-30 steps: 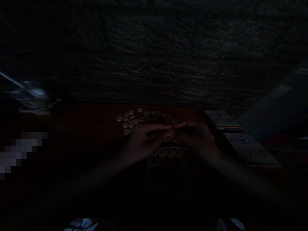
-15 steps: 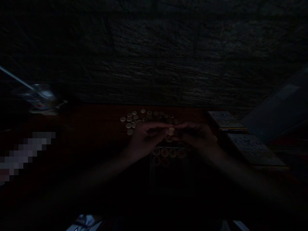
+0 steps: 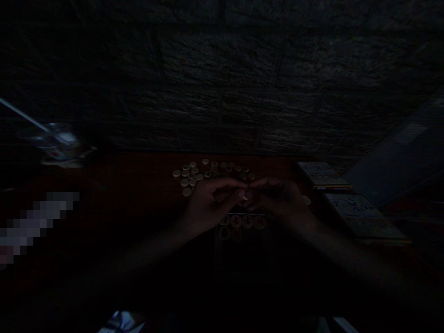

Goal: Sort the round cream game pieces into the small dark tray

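Observation:
The view is very dark. My left hand (image 3: 212, 202) and my right hand (image 3: 282, 200) meet in the middle, fingertips together. Between them they pinch a Chinese chess piece (image 3: 245, 198), mostly covered by the fingers. Just below the hands, a row of round pieces (image 3: 247, 221) with characters on them lies in a shallow dark case (image 3: 260, 214), with two more pieces in front. Behind my left hand, several loose pieces (image 3: 185, 174) are scattered on the reddish-brown table (image 3: 145, 169).
A single piece (image 3: 306, 200) lies by my right wrist. Two printed flat boxes or books, a far one (image 3: 324, 175) and a nearer one (image 3: 360, 212), sit at the right. A clear cup (image 3: 62, 141) with a straw stands left. The stone wall (image 3: 222, 101) rises behind the table.
The piece between my fingertips has turned and shows less of itself. My right fingers have closed in nearer to the left ones. The picture is darker.

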`<state>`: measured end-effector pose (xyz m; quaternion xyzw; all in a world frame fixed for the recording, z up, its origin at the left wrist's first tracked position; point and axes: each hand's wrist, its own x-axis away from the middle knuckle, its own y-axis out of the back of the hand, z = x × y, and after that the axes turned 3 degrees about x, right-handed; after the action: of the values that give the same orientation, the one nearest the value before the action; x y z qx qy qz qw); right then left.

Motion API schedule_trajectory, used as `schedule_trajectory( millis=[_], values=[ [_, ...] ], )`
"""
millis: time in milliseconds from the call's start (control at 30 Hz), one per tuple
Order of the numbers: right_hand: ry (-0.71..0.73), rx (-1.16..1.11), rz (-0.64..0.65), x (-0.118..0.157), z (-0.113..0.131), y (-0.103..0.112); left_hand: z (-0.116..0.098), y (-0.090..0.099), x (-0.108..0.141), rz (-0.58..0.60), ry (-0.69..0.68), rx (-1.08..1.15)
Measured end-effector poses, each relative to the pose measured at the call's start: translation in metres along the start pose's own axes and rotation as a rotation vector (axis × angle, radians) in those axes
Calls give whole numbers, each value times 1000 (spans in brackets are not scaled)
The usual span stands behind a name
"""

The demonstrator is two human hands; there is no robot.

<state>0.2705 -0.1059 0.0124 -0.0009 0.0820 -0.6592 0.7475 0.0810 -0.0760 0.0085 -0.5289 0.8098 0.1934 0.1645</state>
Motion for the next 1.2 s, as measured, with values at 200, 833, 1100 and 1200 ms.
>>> schedule_trajectory(
  millis=[200,833,1100,1200],
  values=[
    [-30,10,-4,-1,0,2,0,-2,3,32,-88,-145],
    [78,29,43,0,5,4,9,3,3,-1,-88,-216],
    [61,69,18,1,7,2,6,7,3,34,-242,-375],
    [44,110,18,0,6,1,5,9,2,78,-301,-433]
  ],
)
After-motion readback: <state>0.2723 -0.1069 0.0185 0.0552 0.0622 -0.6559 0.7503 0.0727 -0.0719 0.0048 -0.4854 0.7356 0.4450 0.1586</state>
